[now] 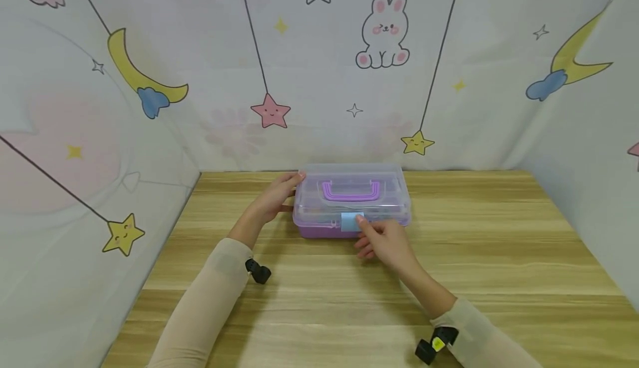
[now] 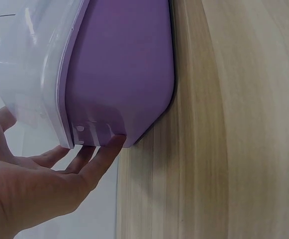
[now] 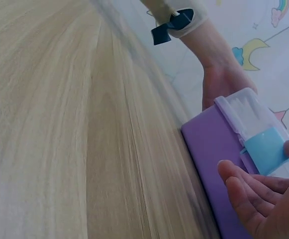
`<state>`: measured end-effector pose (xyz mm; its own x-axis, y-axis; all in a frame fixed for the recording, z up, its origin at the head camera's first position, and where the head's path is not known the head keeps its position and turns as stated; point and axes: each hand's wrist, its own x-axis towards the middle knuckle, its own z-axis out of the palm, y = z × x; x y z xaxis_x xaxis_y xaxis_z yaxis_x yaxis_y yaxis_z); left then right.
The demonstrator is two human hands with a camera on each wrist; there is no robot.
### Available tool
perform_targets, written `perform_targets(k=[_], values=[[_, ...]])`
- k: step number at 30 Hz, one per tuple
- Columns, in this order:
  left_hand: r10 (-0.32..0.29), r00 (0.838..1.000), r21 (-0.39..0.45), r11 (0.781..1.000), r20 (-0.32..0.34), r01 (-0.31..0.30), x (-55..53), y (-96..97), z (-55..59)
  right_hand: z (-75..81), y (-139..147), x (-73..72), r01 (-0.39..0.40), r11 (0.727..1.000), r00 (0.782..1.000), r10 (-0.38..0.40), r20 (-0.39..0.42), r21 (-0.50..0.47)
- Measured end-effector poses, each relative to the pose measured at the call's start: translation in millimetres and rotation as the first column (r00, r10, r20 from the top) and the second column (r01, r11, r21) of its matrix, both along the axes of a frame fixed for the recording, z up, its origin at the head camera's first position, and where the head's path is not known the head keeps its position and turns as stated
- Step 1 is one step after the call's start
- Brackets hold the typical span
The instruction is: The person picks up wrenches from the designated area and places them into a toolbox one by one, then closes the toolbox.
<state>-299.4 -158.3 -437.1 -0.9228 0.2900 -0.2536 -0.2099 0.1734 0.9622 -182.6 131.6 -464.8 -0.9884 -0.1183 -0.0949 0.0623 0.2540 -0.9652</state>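
Note:
A storage box (image 1: 319,230) with a purple base, a clear lid (image 1: 389,190) and a purple carry handle (image 1: 351,191) stands on the wooden table, its lid down. On its front is a light blue latch (image 3: 267,151). My left hand (image 1: 272,198) rests against the left end of the box; in the left wrist view its fingers (image 2: 102,162) touch the lid and base. My right hand (image 1: 389,243) has its thumb on the latch, while its other fingers (image 3: 248,194) hang loosely bent in front of the purple base. Contents behind the cloudy lid are indistinct.
The wooden table (image 1: 299,312) runs back to a white cloth backdrop (image 1: 329,68) printed with stars, moons and a rabbit. More cloth rises along the left and right sides. A black camera (image 1: 258,271) is strapped to the left sleeve, another (image 1: 436,344) to the right.

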Motion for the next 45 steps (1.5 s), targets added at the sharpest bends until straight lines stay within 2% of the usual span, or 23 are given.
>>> perform_targets(k=[9,16,21,26,29,35,45], values=[[0.001,1.0,0.0,1.0,0.004,-0.001,1.0,0.6,-2.0,-3.3,-0.2,1.2,0.028,0.996,0.999,-0.024,0.049,-0.085],[0.005,1.0,-0.026,1.0,0.001,-0.005,1.1,1.4,-3.8,-18.2,-0.4,3.5,0.07,0.987,0.984,-0.045,0.175,-0.144],[0.007,1.0,-0.021,1.0,-0.002,-0.007,-0.6,0.8,-3.6,-21.4,-0.4,2.0,0.076,0.967,0.973,-0.019,0.229,-0.243],[0.001,1.0,-0.014,1.0,0.007,0.0,-0.9,0.8,-2.8,-19.6,1.4,2.3,0.07,0.951,0.954,0.025,0.299,-0.302],[0.001,1.0,-0.013,1.0,0.008,-0.001,-1.1,1.0,-2.8,-19.1,2.1,2.3,0.077,0.934,0.934,0.055,0.353,-0.349],[0.007,1.0,-0.01,1.0,0.01,-0.007,-1.7,0.5,-3.6,-19.3,0.2,2.5,0.15,0.873,0.893,0.081,0.442,-0.463],[0.0,1.0,-0.016,1.0,0.002,0.0,-0.5,-0.7,-3.1,-18.9,-1.5,2.9,0.165,0.817,0.874,0.139,0.466,-0.553]])
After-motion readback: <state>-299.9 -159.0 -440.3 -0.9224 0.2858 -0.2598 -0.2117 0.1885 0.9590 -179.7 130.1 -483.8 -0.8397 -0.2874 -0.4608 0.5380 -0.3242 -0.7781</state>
